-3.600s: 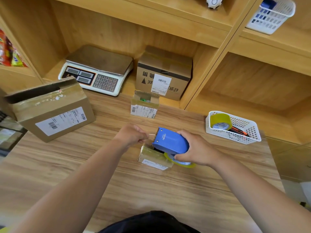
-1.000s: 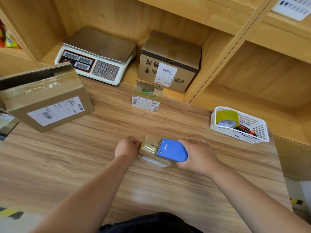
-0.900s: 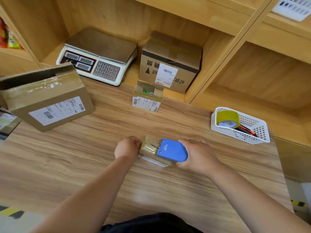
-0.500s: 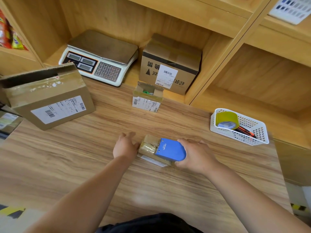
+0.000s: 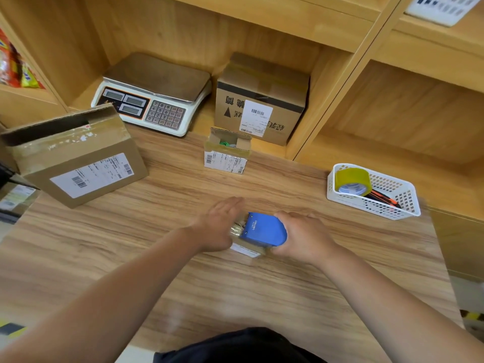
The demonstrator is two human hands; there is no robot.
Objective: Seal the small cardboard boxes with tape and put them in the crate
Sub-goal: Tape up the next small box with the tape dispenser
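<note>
There, small box [image 5: 246,250] between both hands.

One wide-angle view, worn on the person's head, looks forward and steeply down over both forearms onto the wooden counter [image 5: 131,231]. It sits close above the hands at mid-frame, faces the shelves [image 5: 392,113] along the far edge, and bends straight lines near its borders. No second view shares the scene.

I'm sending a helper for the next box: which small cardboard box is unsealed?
On the wooden counter, look before the grey-topped weighing scale. The small brown cardboard box sits right of it, flaps open, unlike the taped box under the hands.
</note>
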